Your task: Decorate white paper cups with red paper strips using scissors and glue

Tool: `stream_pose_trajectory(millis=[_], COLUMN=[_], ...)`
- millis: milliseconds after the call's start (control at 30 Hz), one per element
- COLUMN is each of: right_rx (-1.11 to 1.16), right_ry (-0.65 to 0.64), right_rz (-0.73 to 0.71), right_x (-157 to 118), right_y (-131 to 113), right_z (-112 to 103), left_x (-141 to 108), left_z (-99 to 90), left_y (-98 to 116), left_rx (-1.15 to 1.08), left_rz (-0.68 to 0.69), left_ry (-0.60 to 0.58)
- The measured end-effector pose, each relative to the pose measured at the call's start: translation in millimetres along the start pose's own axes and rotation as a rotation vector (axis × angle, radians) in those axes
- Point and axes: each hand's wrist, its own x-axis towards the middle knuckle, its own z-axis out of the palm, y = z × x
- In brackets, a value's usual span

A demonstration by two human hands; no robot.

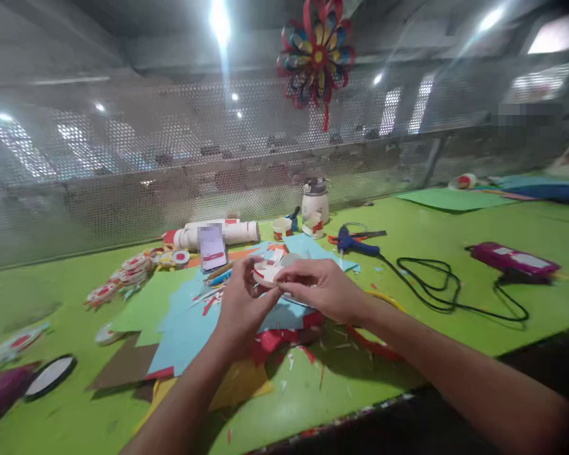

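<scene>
Paper-cup piece (266, 272), white w/ a red mark — low, roundish, prob. a cut-down rim or base — sits right at the fingertips, between both hands. It's wider than tall; its long axis runs approx. L to R, from one hand across to the other, far edge tipped up a bit, AFAICT. Left hand (239, 298) is curled round the piece's left side, thumb on the near edge, so it's gripping it. Right hand (326, 287) has thumb & index pinched on the near right edge, so it's grasping the same piece; whether it also has a smaller bit between the tips, can't tell. Neither hand is nearer — both touch it, thumbs almost meeting.

Containers: short paper cup (281, 229) straight beyond the hands, mouth up, contents not visible. Cut paper cup (313, 227), w/ red patch, is beyond the right hand, just in front of a lidded bottle (315, 203); inside of either, can't tell. Paper-cup stack (239, 233) lies on its side beyond the left hand, behind a phone (213, 249).

Blue hot-glue gun (360, 246) lies beyond & right of the right hand, its black cord running to a purple box (514, 260) farther right. Light-blue paper (184, 335) is under & left of the left hand, w/ scraps.
</scene>
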Motion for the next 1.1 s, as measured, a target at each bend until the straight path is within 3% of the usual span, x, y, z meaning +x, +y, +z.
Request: stream_pose_trajectory(millis=[133, 467, 633, 867, 1000, 1100], right_rx=[0.022, 0.036, 0.097, 0.158, 0.310, 0.439], right_ry=[0.036, 0.054, 0.081, 0.166, 0.090, 0.006], right_rz=[0.011, -0.013, 0.010, 0.141, 0.329, 0.356], right_x=[1.1, 0.2, -3.4, -2.8, 0.0, -0.8], right_y=[-2.7, 2.9, 6.7, 14.4, 10.6, 7.1], right_z=[-3.8, -7.9, -8.6, -14.1, -13.5, -11.8], left_x=[-5.1, -0.3, 1.0, 1.2, -0.3, -1.6], left_z=[-1.1, -5.8, -4.8, -8.4, -8.0, -6.2], left_y=[7.6, 12.7, 10.4, 2.4, 2.3, 2.1], left_rx=[-0.105, -0.128, -0.213, -0.222, -0.216, -0.218], left_rz=[-0.043, -0.137, -0.188, -0.153, -0.129, -0.119], left_ry=[-0.080, -0.012, -0.050, -0.089, -0.162, -0.217])
